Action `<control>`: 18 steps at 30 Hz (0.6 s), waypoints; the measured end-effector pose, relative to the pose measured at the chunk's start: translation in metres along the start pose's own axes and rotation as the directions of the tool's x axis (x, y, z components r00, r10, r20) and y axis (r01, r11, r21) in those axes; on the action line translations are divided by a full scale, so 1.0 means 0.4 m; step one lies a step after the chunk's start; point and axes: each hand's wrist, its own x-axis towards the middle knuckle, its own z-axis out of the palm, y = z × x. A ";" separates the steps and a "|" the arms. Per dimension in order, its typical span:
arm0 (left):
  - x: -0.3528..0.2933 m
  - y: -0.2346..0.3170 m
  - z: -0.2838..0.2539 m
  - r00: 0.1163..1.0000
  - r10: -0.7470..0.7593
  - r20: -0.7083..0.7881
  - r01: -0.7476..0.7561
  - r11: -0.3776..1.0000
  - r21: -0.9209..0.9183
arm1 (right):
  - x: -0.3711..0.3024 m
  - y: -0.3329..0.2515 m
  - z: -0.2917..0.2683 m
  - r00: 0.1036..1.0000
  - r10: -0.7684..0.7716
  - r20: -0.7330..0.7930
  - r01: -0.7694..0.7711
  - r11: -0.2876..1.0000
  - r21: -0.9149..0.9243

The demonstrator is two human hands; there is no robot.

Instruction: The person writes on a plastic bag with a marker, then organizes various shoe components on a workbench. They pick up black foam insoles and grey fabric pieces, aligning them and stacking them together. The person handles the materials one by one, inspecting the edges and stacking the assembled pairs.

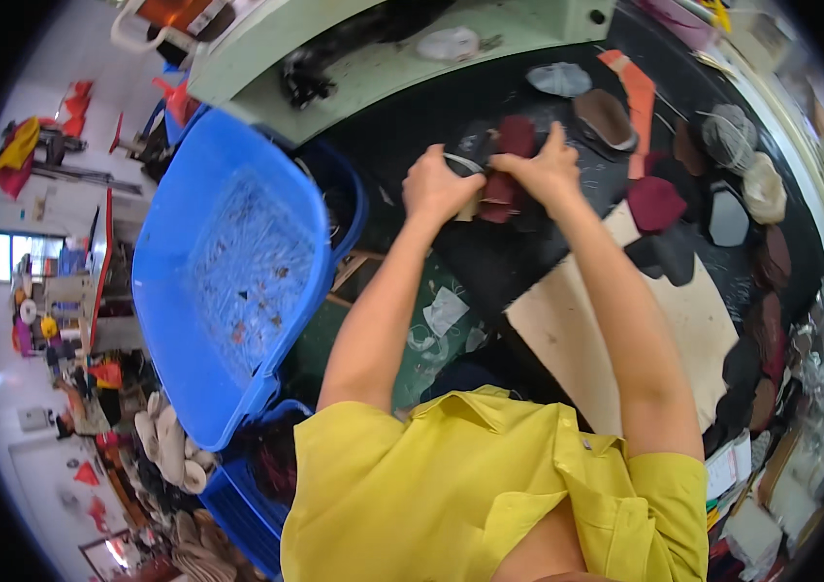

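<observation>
Maroon piece (517, 134) lies on a black worktop (394, 124) between two hands, long axis pointing away from the wearer; the right hand (546, 175), nearer, spreads open, thumb across it, while the left hand (436, 186) curves leftward of it, grip unclear.

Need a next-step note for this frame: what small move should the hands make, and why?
I'd probably ease the left hand slightly right to steady the maroon piece between the hands: the right hand has its thumb over it, while the left is close by its left side; whether the left touches it, I can't tell.
</observation>
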 end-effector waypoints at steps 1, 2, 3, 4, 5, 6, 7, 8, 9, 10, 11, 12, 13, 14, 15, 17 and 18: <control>0.001 -0.009 -0.005 0.999 -0.005 0.038 0.009 0.996 -0.090 | 0.013 0.018 0.002 0.998 -0.054 0.023 0.049 0.983 0.178; 0.003 -0.040 0.006 1.000 -0.024 -0.004 0.022 0.980 -0.200 | 0.020 0.029 0.004 0.993 -0.114 0.044 0.091 0.930 0.355; -0.010 -0.046 -0.011 0.998 -0.025 0.062 0.049 0.906 -0.420 | -0.006 0.023 -0.034 0.982 -0.054 0.179 -0.045 0.859 0.510; -0.040 -0.051 -0.017 0.983 -0.021 0.180 0.161 0.556 -0.815 | -0.050 0.007 -0.085 0.943 -0.029 0.330 -0.196 0.754 0.627; -0.074 -0.029 -0.040 0.975 0.017 0.223 0.206 0.321 -0.924 | -0.059 0.033 -0.127 0.926 -0.139 0.352 -0.175 0.667 0.724; -0.103 -0.026 -0.044 0.974 0.062 0.216 0.203 0.170 -0.964 | -0.075 0.042 -0.159 0.900 -0.247 0.359 -0.168 0.564 0.809; -0.157 0.001 -0.104 0.950 0.128 0.285 0.289 -0.010 -0.957 | -0.132 -0.001 -0.188 0.883 -0.339 0.325 -0.152 0.449 0.880; -0.207 -0.001 -0.146 0.937 0.154 0.314 0.334 -0.121 -0.935 | -0.190 -0.050 -0.201 0.861 -0.421 0.285 -0.150 0.324 0.934; -0.259 0.004 -0.205 0.915 0.235 0.328 0.371 -0.168 -0.913 | -0.217 -0.078 -0.191 0.833 -0.504 0.228 -0.032 0.369 0.929; -0.315 -0.003 -0.247 0.940 0.160 0.301 0.321 -0.118 -0.940 | -0.252 -0.133 -0.176 0.791 -0.570 0.224 -0.008 0.355 0.935; -0.360 -0.023 -0.297 0.964 0.104 0.247 0.255 -0.075 -0.964 | -0.289 -0.191 -0.163 0.744 -0.632 0.217 0.014 0.339 0.941; -0.388 -0.048 -0.377 0.960 0.017 0.278 0.277 0.046 -0.960 | -0.348 -0.281 -0.155 0.701 -0.669 0.247 -0.056 0.294 0.954; -0.429 -0.060 -0.458 0.960 -0.140 0.241 0.245 0.005 -0.970 | -0.382 -0.349 -0.145 0.623 -0.733 0.272 0.046 0.382 0.923; -0.442 -0.113 -0.497 0.969 -0.148 0.200 0.188 -0.093 -0.978 | -0.400 -0.402 -0.120 0.543 -0.783 0.304 0.160 0.451 0.878; -0.436 -0.166 -0.537 0.969 -0.216 0.123 0.118 -0.035 -0.992 | -0.412 -0.451 -0.089 0.495 -0.806 0.324 0.149 0.446 0.883; -0.404 -0.244 -0.627 0.973 -0.181 0.142 0.139 -0.030 -0.990 | -0.436 -0.543 -0.014 0.434 -0.813 0.387 0.073 0.460 0.885; -0.384 -0.278 -0.641 0.977 -0.204 0.057 0.071 0.059 -0.996 | -0.440 -0.573 0.036 0.419 -0.797 0.436 0.011 0.484 0.875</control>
